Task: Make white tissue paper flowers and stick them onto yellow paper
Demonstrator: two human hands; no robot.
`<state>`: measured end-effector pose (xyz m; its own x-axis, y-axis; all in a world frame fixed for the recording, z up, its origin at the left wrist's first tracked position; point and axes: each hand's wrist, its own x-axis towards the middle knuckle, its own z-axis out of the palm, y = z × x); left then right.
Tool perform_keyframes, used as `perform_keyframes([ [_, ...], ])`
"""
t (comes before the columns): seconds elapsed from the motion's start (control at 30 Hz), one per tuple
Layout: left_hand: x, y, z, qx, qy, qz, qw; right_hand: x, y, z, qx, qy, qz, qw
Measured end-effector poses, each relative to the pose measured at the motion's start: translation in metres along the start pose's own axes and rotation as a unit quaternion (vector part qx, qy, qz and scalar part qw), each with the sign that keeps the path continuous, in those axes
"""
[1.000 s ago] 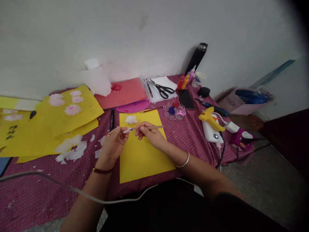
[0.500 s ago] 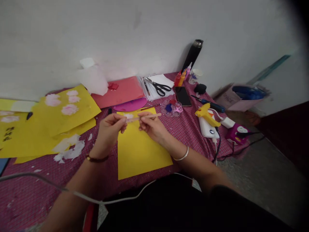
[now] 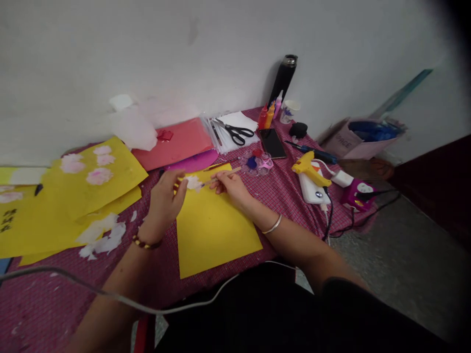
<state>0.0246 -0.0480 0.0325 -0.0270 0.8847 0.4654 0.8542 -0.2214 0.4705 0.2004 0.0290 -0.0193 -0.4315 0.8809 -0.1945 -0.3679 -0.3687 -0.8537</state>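
In my right hand (image 3: 231,187), a slim, pale-handled paintbrush (image 3: 235,170) is pinched, its dark tip pointing left at a white paper flower (image 3: 194,183). That flower lies near the top of a yellow sheet (image 3: 217,230). My left hand (image 3: 167,196) is at the flower's left side, thumb and fingers apart, with nothing visible in it. I cannot tell whether its fingertips touch the paper. A clear paint palette (image 3: 263,169) with blue and red paint sits just beyond my right hand. A thin brown stick (image 3: 216,165) lies along the sheet's top edge.
Yellow sheets with pink flowers (image 3: 99,175) and torn white paper (image 3: 106,235) lie left. Behind are scissors (image 3: 235,131), paint bottles (image 3: 270,116) and a phone (image 3: 272,143). Rightward sit a yellow glue gun (image 3: 311,169) and a power strip (image 3: 356,196). A white cable (image 3: 121,298) crosses in front.
My left hand has let go of the brush and opened beside the flower. My right hand has brought the brush tip to the flower's right edge. The view has shifted slightly.
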Motion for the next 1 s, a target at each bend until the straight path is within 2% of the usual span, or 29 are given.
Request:
perform_keyframes([
  [0.03, -0.011, -0.004, 0.005, 0.01, -0.018, -0.017, 1.0, 0.003, 0.006, -0.003, -0.049, -0.001, -0.024, 0.998],
  [0.1, -0.031, -0.007, 0.015, 0.037, -0.094, -0.012, 0.995, 0.008, 0.017, -0.007, -0.13, -0.01, -0.07, 0.989],
  [0.17, -0.047, -0.004, 0.024, 0.067, -0.154, 0.016, 0.986, 0.01, 0.026, -0.009, -0.195, -0.021, -0.115, 0.974],
  [0.23, -0.057, 0.002, 0.031, 0.101, -0.18, 0.04, 0.978, 0.01, 0.033, -0.01, -0.249, -0.026, -0.15, 0.956],
  [0.33, -0.062, 0.01, 0.036, 0.142, -0.188, 0.052, 0.971, 0.009, 0.038, -0.013, -0.299, -0.03, -0.175, 0.938],
  [0.63, -0.065, 0.011, 0.037, 0.168, -0.195, 0.059, 0.964, 0.01, 0.038, -0.013, -0.347, -0.043, -0.198, 0.916],
  [1.0, -0.065, 0.015, 0.037, 0.177, -0.208, 0.051, 0.961, 0.007, 0.037, -0.013, -0.347, -0.042, -0.197, 0.916],
])
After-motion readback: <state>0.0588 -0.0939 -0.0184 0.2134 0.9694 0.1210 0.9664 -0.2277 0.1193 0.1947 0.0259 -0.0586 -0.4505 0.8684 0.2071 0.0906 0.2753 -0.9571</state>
